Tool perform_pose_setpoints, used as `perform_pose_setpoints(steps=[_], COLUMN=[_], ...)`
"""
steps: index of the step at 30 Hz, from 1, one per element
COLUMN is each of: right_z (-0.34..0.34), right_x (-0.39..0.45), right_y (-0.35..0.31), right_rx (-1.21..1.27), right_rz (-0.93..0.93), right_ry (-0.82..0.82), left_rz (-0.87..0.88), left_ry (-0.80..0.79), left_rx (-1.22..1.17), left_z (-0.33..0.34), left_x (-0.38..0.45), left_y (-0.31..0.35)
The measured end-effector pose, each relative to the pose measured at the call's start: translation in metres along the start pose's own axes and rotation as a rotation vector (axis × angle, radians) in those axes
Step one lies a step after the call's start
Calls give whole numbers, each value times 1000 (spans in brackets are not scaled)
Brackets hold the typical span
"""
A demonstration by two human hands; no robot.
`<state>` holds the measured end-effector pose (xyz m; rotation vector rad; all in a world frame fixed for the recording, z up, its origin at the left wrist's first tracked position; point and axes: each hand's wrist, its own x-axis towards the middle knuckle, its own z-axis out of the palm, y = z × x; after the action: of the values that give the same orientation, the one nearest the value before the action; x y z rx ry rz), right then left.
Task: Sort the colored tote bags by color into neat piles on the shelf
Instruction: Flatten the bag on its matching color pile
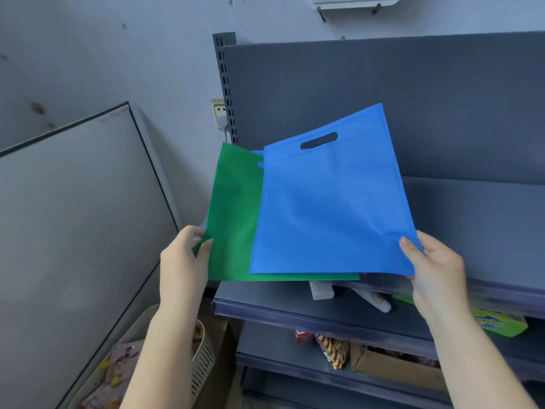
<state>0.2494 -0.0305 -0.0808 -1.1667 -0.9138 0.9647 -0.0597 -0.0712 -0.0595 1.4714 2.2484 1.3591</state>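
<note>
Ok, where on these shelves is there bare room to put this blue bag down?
The top shelf is bare right of the blue bag, up to its back panel. Lower shelves are crowded: white bottles, a green packet, a cardboard box. Both hands, left and right, are holding bags.

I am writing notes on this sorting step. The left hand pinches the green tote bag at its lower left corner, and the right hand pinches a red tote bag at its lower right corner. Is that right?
Not quite. The bag in the right hand is a blue tote bag, not red; the head view shows it. The rest stands: the left hand pinches the green tote bag at its lower left corner, and the right hand pinches its bag at the lower right corner.
</note>
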Motion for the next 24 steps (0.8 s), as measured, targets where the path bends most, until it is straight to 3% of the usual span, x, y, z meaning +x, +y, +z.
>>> perform_pose_setpoints(steps=[11,24], right_z=[2,-1], right_x=[-55,-185], right_y=[-26,-23], right_rx=[211,347], right_rz=[129,341], right_ry=[-287,-688], left_rz=[-57,-69], left_ry=[373,855], left_rx=[-384,-343], left_z=[-73,-192], left_x=[-94,-289], left_y=[0,-8])
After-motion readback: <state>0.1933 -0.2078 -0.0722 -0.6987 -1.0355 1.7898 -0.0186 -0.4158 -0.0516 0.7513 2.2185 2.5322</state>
